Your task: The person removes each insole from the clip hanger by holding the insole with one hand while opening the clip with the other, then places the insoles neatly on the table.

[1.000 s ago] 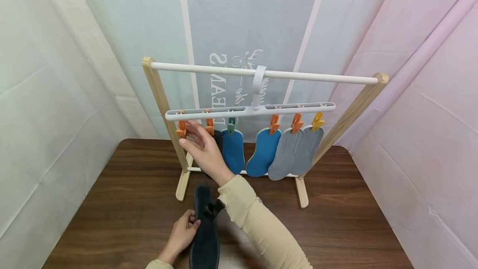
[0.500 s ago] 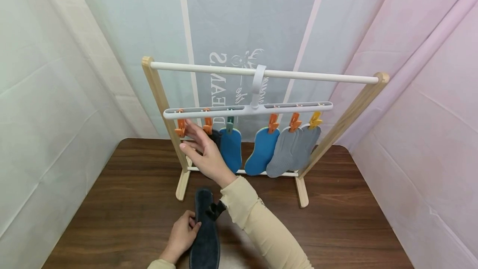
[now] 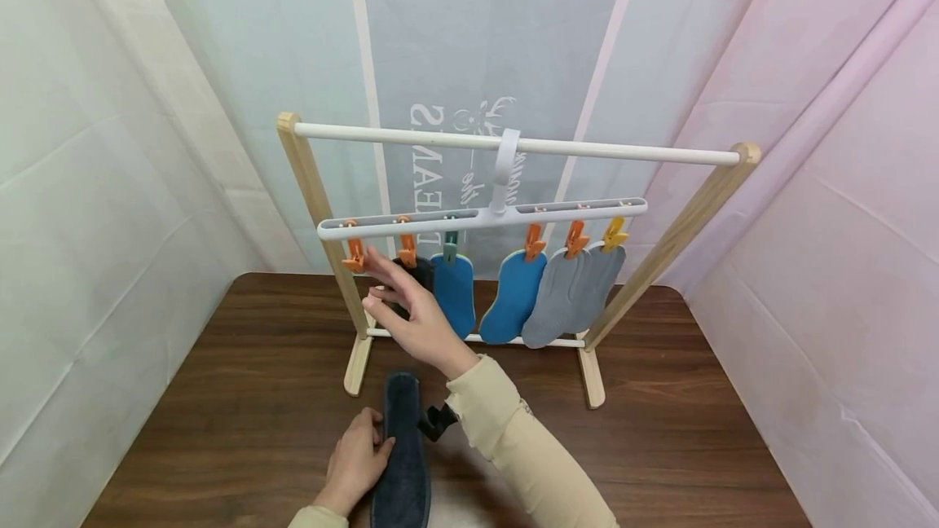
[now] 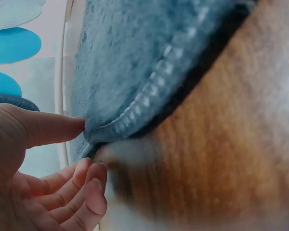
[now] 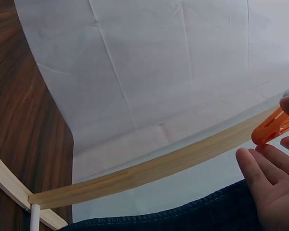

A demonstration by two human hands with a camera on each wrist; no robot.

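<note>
A person's right arm, in a beige sleeve (image 3: 528, 455), reaches diagonally up and across to a drying rack (image 3: 403, 135), the right hand (image 3: 418, 312) raised with fingers extended and thumb held apart, fingertips beside the orange clip (image 3: 355, 254) at the left end of a white hanger (image 3: 499, 218). Lower down, the left hand (image 3: 355, 459) pinches the edge of a dark insole (image 3: 402, 446), thumb on top and fingers beneath. The insole is in front of the rack, over the wooden tabletop (image 3: 682, 430); whether it rests there cannot be told. Its long axis runs from the person toward the rack, the rounded, slimmer end pointing away and the near end cut off by the frame. Its face is fuzzy and blue-grey, edged with ribbed stitching. Blue insoles (image 3: 452, 296) and grey insoles (image 3: 557, 300) hang clipped above.
</note>
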